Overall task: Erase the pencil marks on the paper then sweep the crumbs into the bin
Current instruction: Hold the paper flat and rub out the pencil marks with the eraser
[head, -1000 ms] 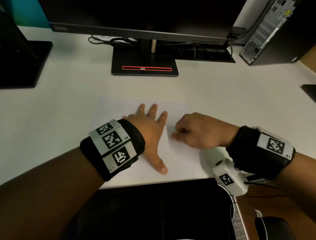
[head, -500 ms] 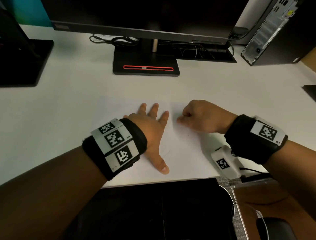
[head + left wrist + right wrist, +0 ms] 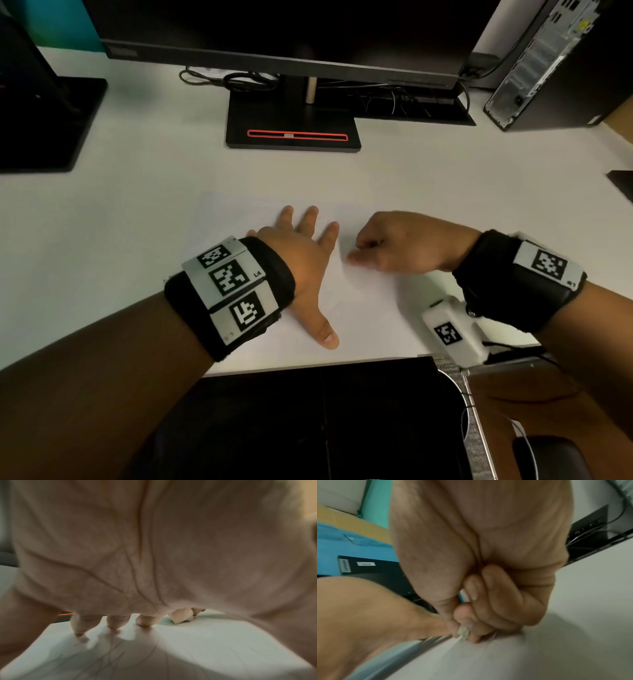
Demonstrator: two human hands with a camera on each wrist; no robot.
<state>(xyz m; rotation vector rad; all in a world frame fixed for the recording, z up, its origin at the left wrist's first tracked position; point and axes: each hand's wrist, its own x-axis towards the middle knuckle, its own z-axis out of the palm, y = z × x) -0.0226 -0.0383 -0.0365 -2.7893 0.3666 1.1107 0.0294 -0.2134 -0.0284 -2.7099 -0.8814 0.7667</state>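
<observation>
A person's left hand (image 3: 301, 263) lies flat on a sheet of white paper (image 3: 359, 308) at the near edge of a white desk (image 3: 120, 222), fingers (image 3: 310, 219) straight and spread, thumb stretched toward the desk's front edge. From the left wrist camera, faint pencil lines (image 3: 154, 649) cross the sheet under and beside the fingertips.

Just to its right, the right hand (image 3: 400, 245) is curled into a loose fist, its thumb and fingertips pinching a small pale eraser (image 3: 462, 632) — seen only from the right wrist camera — with the eraser's tip down on the paper. The two hands sit close together but do not touch.

Both wrists wear black bands with square black-and-white markers; a white camera unit (image 3: 452, 330) hangs below the right wrist.

Behind the paper stands a monitor base (image 3: 293, 120) with a red-outlined slot, cables (image 3: 233, 80) coiled beside it, and a desktop computer tower (image 3: 548, 65) at the far right. A black bin (image 3: 325, 425) sits below the desk's front edge — its inside too dark to read.
</observation>
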